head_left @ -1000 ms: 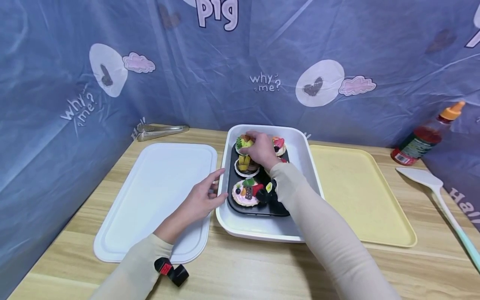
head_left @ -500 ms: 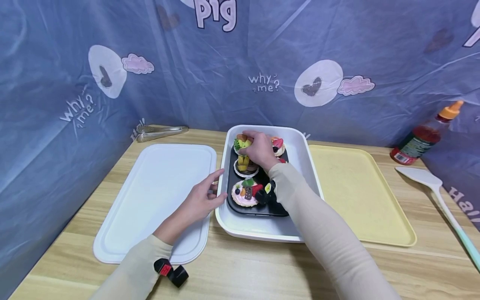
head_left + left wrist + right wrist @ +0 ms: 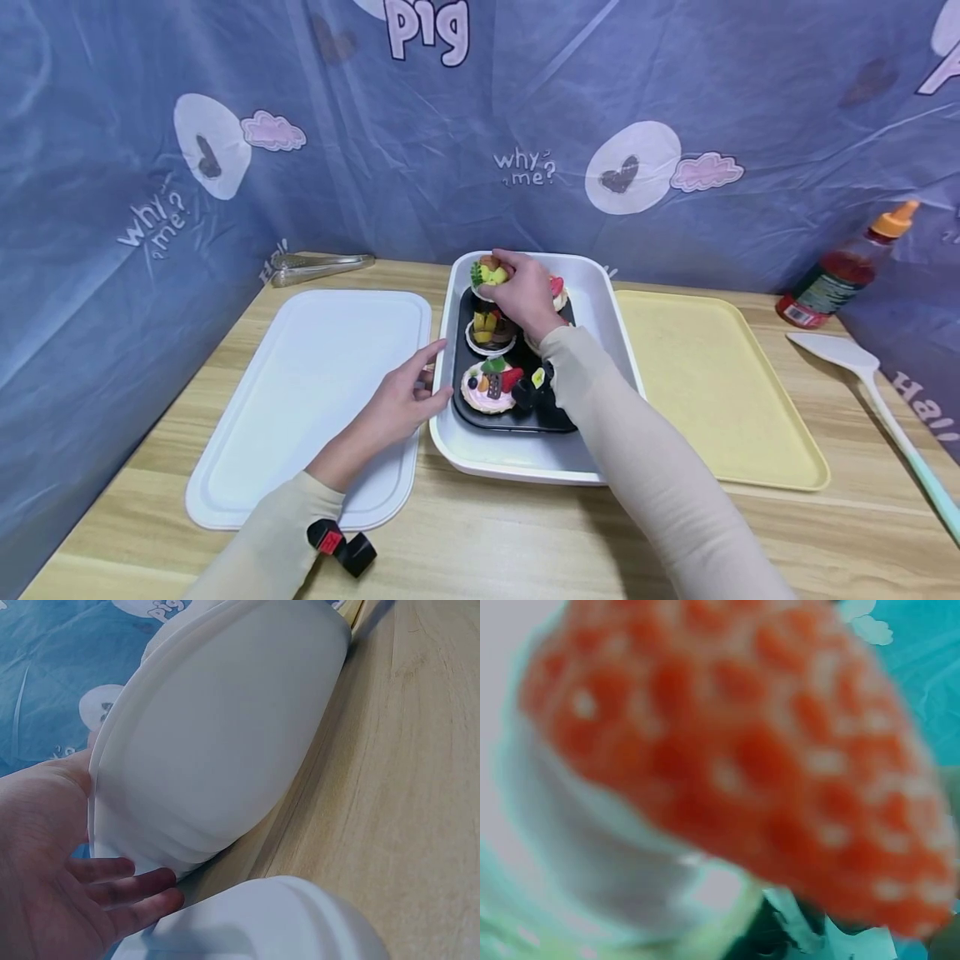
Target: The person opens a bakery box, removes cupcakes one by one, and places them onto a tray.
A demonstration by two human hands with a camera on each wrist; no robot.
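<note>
While my right hand [image 3: 528,292] pinches a green-and-yellow-topped tart [image 3: 484,275] at the black tray's [image 3: 480,422] far left, my fingers hide its right side. Left hand [image 3: 397,396]: fingers loosely extended, touching the white bin [image 3: 510,473]. Right-side tarts [image 3: 558,293]: partly covered by my hand and sleeve [image 3: 637,442]. Right wrist view: filled by a blurred strawberry [image 3: 742,750]. Around: white tray [image 3: 330,358], yellow tray [image 3: 705,383], tongs [image 3: 322,268], sauce bottle [image 3: 836,283].

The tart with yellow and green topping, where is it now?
In the head view, the tart is in the grip of the right hand, at the far left corner of the black tray.
</note>
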